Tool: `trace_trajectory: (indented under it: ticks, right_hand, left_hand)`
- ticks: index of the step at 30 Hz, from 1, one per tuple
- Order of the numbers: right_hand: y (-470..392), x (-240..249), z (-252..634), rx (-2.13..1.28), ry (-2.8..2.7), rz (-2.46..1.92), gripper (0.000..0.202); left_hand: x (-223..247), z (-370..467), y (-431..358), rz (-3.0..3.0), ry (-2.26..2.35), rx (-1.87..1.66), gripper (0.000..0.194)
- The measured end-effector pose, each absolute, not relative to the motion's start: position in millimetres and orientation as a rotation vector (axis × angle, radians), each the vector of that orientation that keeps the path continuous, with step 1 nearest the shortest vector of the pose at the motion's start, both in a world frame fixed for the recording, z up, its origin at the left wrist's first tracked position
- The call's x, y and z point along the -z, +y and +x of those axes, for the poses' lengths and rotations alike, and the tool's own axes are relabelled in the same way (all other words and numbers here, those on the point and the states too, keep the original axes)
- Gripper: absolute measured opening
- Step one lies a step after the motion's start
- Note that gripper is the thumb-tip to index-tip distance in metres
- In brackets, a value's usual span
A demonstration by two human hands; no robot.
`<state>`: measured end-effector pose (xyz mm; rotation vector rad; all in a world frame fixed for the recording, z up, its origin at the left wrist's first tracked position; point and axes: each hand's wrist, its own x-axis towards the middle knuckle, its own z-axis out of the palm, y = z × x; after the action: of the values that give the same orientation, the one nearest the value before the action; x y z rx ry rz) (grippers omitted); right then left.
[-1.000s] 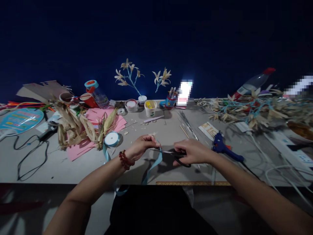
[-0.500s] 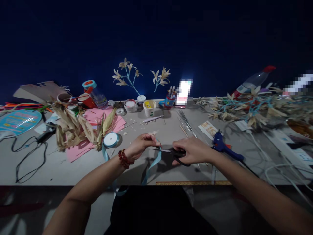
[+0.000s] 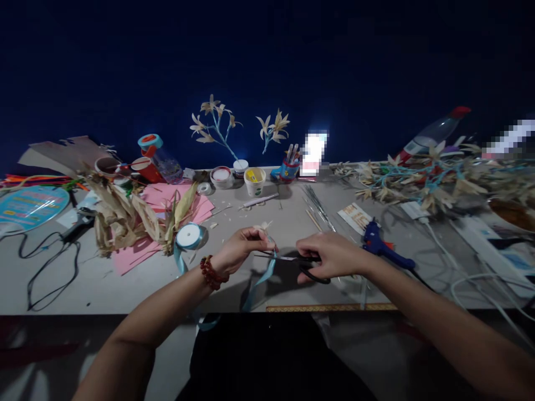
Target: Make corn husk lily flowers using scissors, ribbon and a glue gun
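Note:
Above the table's front part, my left hand (image 3: 246,245) is closed in a pinch on a small pale flower (image 3: 264,226) made of husk-like petals. A light blue ribbon (image 3: 262,281) hangs down from its base. My right hand (image 3: 324,253) grips black-handled scissors (image 3: 309,271), their blades pointing left and meeting the ribbon just below my left fingertips. Whether the blades are fully closed I cannot tell. Left of my left hand stands a ribbon spool (image 3: 189,236), its blue tail trailing over the table edge.
Dried corn husks (image 3: 125,223) lie on pink paper (image 3: 134,256) at left. A blue glue gun (image 3: 387,248) and its cord are beside my right forearm. Wires (image 3: 320,206), a white cup (image 3: 254,184) and a pen holder (image 3: 289,170) stand farther back. Husk flower stems (image 3: 430,181) crowd the right.
My right hand and the scissors have shifted very slightly right. My left hand keeps its pinch on the flower. The whole view has tilted a little.

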<state>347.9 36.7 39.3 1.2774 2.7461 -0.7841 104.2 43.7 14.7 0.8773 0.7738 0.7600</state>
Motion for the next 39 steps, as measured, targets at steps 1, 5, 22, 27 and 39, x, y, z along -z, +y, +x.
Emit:
trace_trajectory:
  ticks: [1,5,22,27,39]
  right_hand:
    - [36,-38,348,0.765,2.753,1.264,0.048]
    - [35,-37,345,0.690,2.741,1.266,0.048]
    - [4,15,339,0.244,2.415,1.723,0.022]
    - [-3,11,339,0.243,2.438,1.740,0.022]
    - [8,-9,301,2.070,2.518,1.908,0.033]
  left_hand:
    - [-16,104,44,0.880,0.766,-0.759,0.024]
    - [-19,102,45,0.893,0.757,-0.778,0.023]
    - [9,98,49,0.653,0.812,-0.892,0.022]
    - [4,100,42,0.668,0.810,-0.939,0.022]
    - [-2,110,27,0.740,0.804,-0.969,0.022]
